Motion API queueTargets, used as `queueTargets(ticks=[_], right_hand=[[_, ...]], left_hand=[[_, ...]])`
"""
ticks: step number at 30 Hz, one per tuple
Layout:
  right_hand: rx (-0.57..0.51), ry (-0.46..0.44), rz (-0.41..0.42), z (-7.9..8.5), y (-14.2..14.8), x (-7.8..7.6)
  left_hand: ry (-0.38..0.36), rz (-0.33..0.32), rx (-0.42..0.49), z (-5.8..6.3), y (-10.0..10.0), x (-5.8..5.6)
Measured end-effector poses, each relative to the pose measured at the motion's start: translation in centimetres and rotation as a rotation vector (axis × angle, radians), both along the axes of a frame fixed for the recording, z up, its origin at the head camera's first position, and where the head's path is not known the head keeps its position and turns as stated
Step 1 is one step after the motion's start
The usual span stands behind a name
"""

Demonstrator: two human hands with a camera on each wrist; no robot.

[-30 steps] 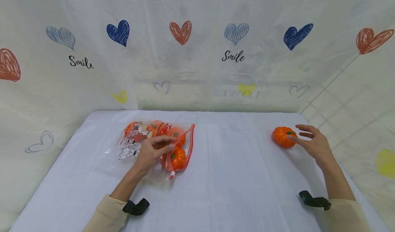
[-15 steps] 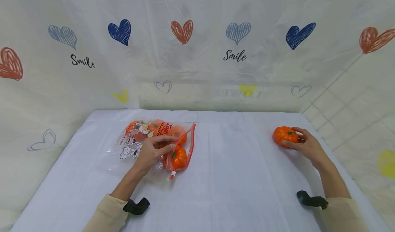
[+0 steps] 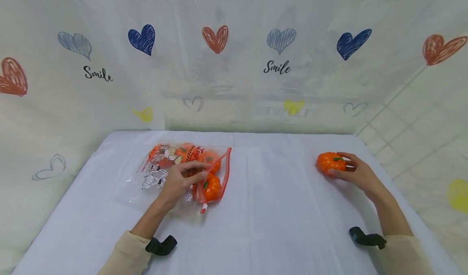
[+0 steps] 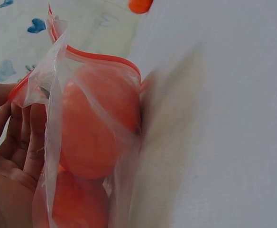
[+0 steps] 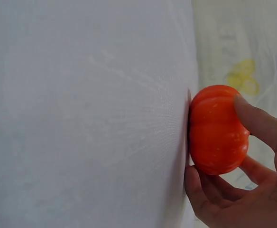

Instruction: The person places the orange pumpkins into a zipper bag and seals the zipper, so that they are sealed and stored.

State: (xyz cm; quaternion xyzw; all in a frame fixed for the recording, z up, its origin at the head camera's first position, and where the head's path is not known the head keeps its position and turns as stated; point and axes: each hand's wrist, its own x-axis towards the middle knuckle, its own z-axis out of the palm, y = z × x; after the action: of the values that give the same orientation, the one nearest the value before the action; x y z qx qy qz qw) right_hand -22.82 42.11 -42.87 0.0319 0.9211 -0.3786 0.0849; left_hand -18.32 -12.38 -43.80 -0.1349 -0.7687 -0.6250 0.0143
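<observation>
On the left of the table lies a clear plastic zip bag (image 3: 157,180) with a red zip edge, cartoon prints and several small orange pumpkins inside. One bagged pumpkin (image 3: 212,187) sits by the bag's mouth. My left hand (image 3: 180,182) pinches the upper lip of the bag between thumb and fingers and lifts it. At the far right, my right hand (image 3: 360,175) grips another orange pumpkin (image 3: 329,163) with a green stem, thumb on its near side and fingers round its far side. In the right wrist view this pumpkin (image 5: 216,130) is at the table surface.
A white cloth covers the table (image 3: 278,210). Behind it hangs a pale curtain (image 3: 241,80) printed with hearts and words. Black wrist mounts (image 3: 161,245) sit at both sleeves.
My right hand has closed round the loose pumpkin and shifted it slightly to the left. The left hand stays at the bag's lip.
</observation>
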Motion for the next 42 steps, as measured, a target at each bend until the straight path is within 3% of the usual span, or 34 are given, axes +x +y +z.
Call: queueTargets(ticks=[14, 42], right_hand=[[-0.013, 0.022, 0.069, -0.2, -2.0, 0.0], [-0.112, 0.082, 0.046, 1.1, -6.1, 1.4]], left_hand=[[-0.005, 0.018, -0.017, 0.0, -0.2, 0.1], [-0.009, -0.003, -0.01, 0.0, 0.0, 0.0]])
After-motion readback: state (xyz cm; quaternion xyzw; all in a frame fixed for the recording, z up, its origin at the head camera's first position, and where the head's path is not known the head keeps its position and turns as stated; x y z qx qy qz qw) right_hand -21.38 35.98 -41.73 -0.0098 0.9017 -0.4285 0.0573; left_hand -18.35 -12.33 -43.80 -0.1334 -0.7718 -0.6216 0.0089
